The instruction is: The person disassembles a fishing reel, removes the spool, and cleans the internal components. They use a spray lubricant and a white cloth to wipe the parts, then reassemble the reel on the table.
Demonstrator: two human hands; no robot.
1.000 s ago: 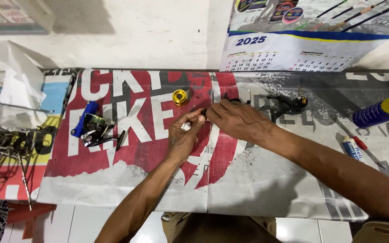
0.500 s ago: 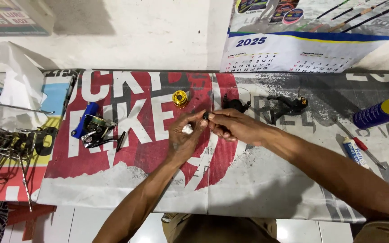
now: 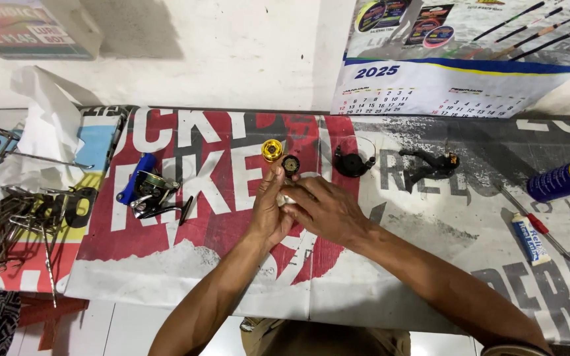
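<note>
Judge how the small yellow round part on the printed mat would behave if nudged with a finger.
The yellow round part looks small and ring-shaped, so probably light. It lies flat, so it would likely slide; tipped on edge, it might roll. The mat looks smooth.

Banner on the table: red ground with big white letters, turning grey and black toward the right.
Round knob: shiny yellow-gold.
Small disc: black with a gold centre.
Piece between the hands: white, mostly hidden.
Round part: black.
Reel frame: black, with a small gold spot.
Reel body: blue handle, silver and black metal.
Spray can: blue with a yellow patch.
Small tube: white with blue print.
Screwdriver: red handle, grey shaft.
Cloth: white.
Calendar: white with a blue and yellow band.
Tools at far left: dull grey metal.
</note>
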